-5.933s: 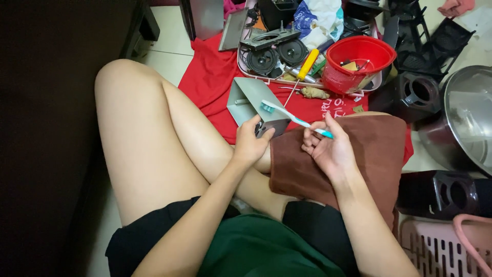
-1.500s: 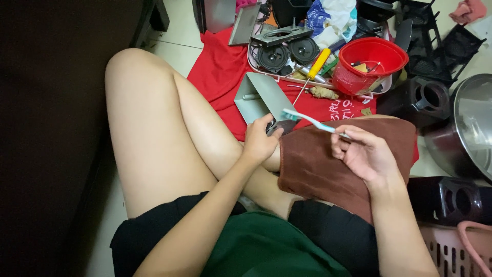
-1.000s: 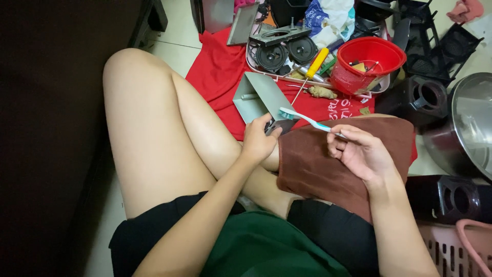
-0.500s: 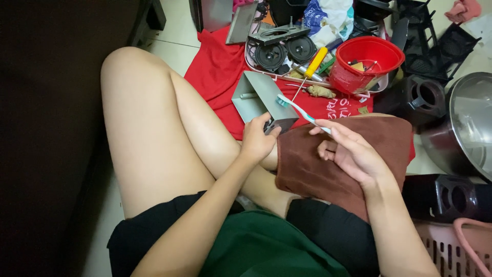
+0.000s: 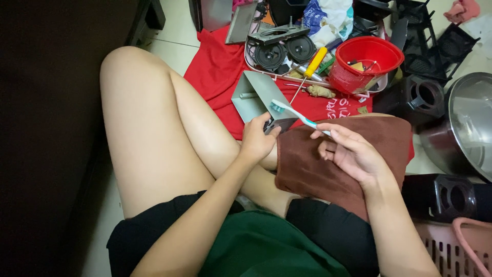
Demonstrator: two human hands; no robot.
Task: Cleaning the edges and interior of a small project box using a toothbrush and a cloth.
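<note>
My right hand (image 5: 353, 156) has its fingers (image 5: 328, 134) pinched on the handle of a toothbrush (image 5: 297, 115), its bristle head resting against a folded grey metal piece (image 5: 256, 97). My left hand (image 5: 259, 141) has its fingers clenched on that piece's lower corner, above my knee. A brown towel (image 5: 359, 154) drapes my right leg. Beyond lie a red cloth (image 5: 215, 77), a red bowl (image 5: 365, 64) and a yellow-handled screwdriver (image 5: 312, 64).

left hand (image 5: 257, 141) clenched, right hand (image 5: 352, 154) pinching, forearms extended
</note>
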